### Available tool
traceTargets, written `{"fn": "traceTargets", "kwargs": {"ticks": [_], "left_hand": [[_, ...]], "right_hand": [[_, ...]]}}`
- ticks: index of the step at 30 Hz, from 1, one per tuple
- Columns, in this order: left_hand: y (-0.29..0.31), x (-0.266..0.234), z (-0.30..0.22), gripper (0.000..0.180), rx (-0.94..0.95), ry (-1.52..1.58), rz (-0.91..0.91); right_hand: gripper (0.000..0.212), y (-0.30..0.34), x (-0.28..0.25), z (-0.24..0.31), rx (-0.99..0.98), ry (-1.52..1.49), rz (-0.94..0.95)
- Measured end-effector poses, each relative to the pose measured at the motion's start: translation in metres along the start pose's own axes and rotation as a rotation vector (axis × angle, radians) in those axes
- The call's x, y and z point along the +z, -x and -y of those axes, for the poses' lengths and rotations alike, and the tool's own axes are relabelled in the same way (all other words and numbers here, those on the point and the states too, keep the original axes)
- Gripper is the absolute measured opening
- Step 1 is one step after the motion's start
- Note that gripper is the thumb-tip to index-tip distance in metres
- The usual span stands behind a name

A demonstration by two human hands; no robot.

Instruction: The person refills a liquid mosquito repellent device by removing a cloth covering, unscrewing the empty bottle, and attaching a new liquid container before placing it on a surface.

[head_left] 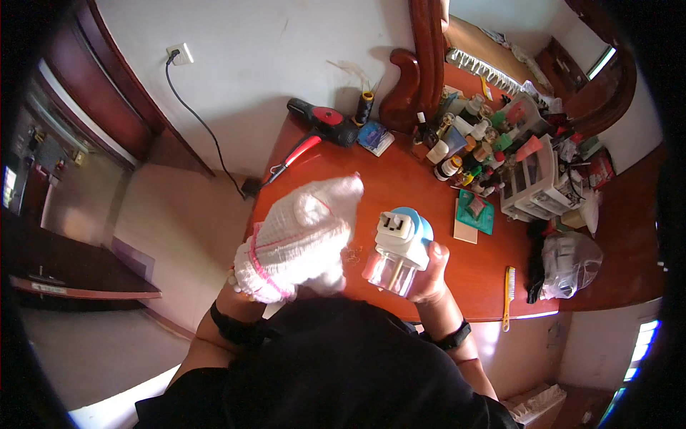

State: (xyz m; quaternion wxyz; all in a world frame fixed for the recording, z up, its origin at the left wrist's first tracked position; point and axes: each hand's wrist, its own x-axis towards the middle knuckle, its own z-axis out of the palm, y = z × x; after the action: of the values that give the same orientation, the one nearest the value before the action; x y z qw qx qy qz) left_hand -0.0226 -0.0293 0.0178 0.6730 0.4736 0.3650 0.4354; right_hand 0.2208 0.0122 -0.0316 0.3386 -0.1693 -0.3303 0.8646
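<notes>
My left hand (pixel 296 243) is inside a white knitted glove (pixel 293 239) with pink stitching near its cuff. The knit hides my fingers, and its tip points up and to the right. Held upright in my right hand (pixel 431 277) is a plug-in liquid vaporizer (pixel 411 239). Its head is white and blue with flat plug prongs facing up, and a clear bottle with a thin rod inside sits below. My thumb and fingers wrap round its sides. Both hands are above the near part of a reddish-brown dressing table (pixel 364 194), apart from each other.
A black and red hair dryer (pixel 325 125) lies at the back left, beside a thread spool (pixel 364 109). Several bottles (pixel 450 161) and a white drawer box (pixel 532 182) crowd the mirror (pixel 529 64). A yellow comb (pixel 509 297) overhangs the right front edge near a plastic bag (pixel 569 264).
</notes>
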Motion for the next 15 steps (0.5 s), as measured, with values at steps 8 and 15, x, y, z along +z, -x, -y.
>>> {"fn": "traceTargets", "kwargs": {"ticks": [8,15], "left_hand": [[0.012,0.000,0.011,0.055,0.005,1.073,0.106],[-0.012,0.036,-0.036,0.038,0.158,0.267,0.073]], "right_hand": [[0.085,-0.009,0.008,-0.002,0.118,-0.109,-0.142],[0.083,-0.009,0.015,0.000,0.112,-0.024,-0.204]]}}
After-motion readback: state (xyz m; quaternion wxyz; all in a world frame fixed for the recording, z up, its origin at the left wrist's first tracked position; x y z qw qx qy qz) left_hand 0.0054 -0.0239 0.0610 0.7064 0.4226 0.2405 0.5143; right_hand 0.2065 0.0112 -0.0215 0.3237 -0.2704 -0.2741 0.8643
